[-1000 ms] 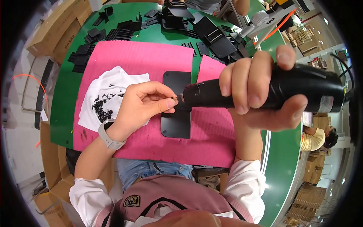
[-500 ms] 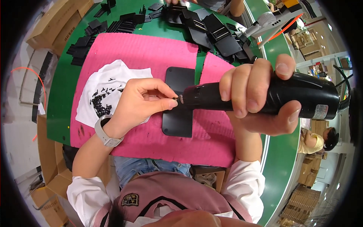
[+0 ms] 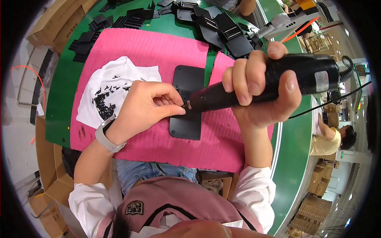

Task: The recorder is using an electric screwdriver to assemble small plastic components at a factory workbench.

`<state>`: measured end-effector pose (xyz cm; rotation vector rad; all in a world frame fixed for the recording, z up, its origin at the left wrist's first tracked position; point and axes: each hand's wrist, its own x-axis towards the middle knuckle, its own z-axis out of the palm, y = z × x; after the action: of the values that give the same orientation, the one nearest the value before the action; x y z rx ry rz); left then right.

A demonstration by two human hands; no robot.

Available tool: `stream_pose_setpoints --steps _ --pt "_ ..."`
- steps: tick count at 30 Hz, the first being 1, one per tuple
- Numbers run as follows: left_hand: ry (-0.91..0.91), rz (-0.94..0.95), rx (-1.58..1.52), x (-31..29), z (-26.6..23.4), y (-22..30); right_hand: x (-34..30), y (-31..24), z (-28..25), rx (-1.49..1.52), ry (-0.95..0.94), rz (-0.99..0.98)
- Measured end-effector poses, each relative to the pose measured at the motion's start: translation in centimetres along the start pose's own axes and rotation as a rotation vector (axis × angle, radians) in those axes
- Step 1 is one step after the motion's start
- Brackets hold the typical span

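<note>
Right of flat black plate (image 3: 188, 79), right hand (image 3: 256, 77) grips black cylindrical power screwdriver (image 3: 303, 73); left hand (image 3: 143, 105) pinched above plate, contents unclear

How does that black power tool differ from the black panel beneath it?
The power tool is thick and rounded; the panel is flat. The power tool is gripped in the right hand, while the panel lies on the pink mat. The power tool has a cord at its back end; the panel shows none. Both are black.
</note>
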<state>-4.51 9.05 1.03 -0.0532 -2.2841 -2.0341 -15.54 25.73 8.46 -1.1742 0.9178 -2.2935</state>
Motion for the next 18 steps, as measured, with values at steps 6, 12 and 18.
stream_pose_setpoints --steps 6,12,18 --pt "0.110 0.032 0.223 -0.2 -0.6 0.0 0.0 0.4 -0.5 -0.108 -0.064 0.041" --pt "0.128 -0.195 0.025 0.5 0.4 -1.1 -0.4 0.6 -0.3 -0.306 -0.070 0.038" --pt "0.020 -0.211 0.051 0.7 0.1 -1.7 -0.4 1.6 0.3 -0.320 -0.063 0.048"
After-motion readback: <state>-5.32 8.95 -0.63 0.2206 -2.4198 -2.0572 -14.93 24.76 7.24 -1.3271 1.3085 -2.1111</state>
